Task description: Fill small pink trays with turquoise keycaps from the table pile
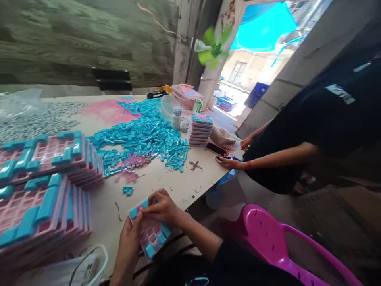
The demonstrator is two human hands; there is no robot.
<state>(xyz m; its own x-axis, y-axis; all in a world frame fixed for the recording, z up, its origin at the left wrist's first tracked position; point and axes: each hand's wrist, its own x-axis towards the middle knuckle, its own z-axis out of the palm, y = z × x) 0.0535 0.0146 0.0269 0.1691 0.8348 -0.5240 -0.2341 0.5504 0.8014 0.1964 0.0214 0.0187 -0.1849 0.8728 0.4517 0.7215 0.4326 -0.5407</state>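
My left hand (129, 235) grips a pink compartment box (150, 235) by its left side, with the thumb on top. Glossy blue lid pieces (149, 251) cover some of its cells, while others show as bare pink squares. Over the far part of the box bends my right hand (166, 207), its fingertips pinched together close to my left thumb. Whatever lies between those fingertips is too small or hidden to make out. A loose blue piece (127, 191) rests on the table just beyond the box.
Stacked pink-and-blue boxes (44, 206) fill the left, with another stack (200, 131) farther back. Blue pieces (145, 129) lie heaped across the table (166, 183). At right a person (297, 119) holds a phone near the table edge. A magenta chair (264, 234) stands beside me.
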